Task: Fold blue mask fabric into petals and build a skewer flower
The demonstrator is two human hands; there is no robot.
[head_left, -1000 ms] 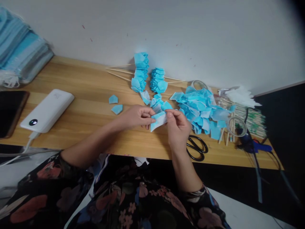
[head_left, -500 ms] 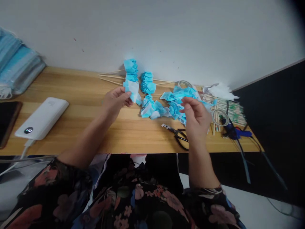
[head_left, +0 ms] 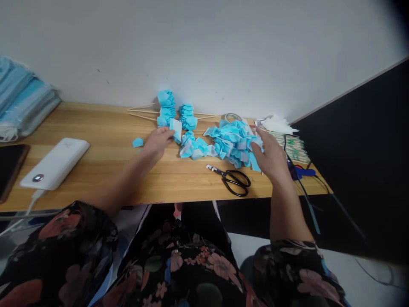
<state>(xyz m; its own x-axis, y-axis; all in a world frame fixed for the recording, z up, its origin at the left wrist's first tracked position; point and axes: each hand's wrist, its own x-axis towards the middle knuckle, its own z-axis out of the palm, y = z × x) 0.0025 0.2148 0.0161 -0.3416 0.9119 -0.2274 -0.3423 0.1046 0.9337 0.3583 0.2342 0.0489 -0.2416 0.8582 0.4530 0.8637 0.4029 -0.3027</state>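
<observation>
Between the thumb and fingers of my left hand (head_left: 159, 143) is a small blue-and-white fabric piece (head_left: 175, 128). Right behind it, gathered blue fabric bundles lie on thin wooden sticks (head_left: 143, 116) against the wall; a second gathered bundle (head_left: 188, 116) sits beside them. My right hand (head_left: 271, 154) is at the right edge of a loose heap of blue fabric pieces (head_left: 231, 140), its thumb and fingers apart around some of them. Black-handled scissors (head_left: 234, 181) lie in front of the heap, white bits on their blades. One loose blue scrap (head_left: 138, 142) lies left of my left hand.
A white power bank (head_left: 57, 162) with a cable, a dark phone (head_left: 11, 168) and packed blue masks (head_left: 28, 96) occupy the left. At the right are a tape roll (head_left: 233, 117), white scraps (head_left: 277, 124), green-and-white sticks (head_left: 295, 148) and a blue-handled tool (head_left: 303, 172).
My right hand has moved from above the heap to its right edge, its fingers spreading. The left hand still holds the fabric piece. The view has shifted slightly, and the scissors show fully now.
</observation>
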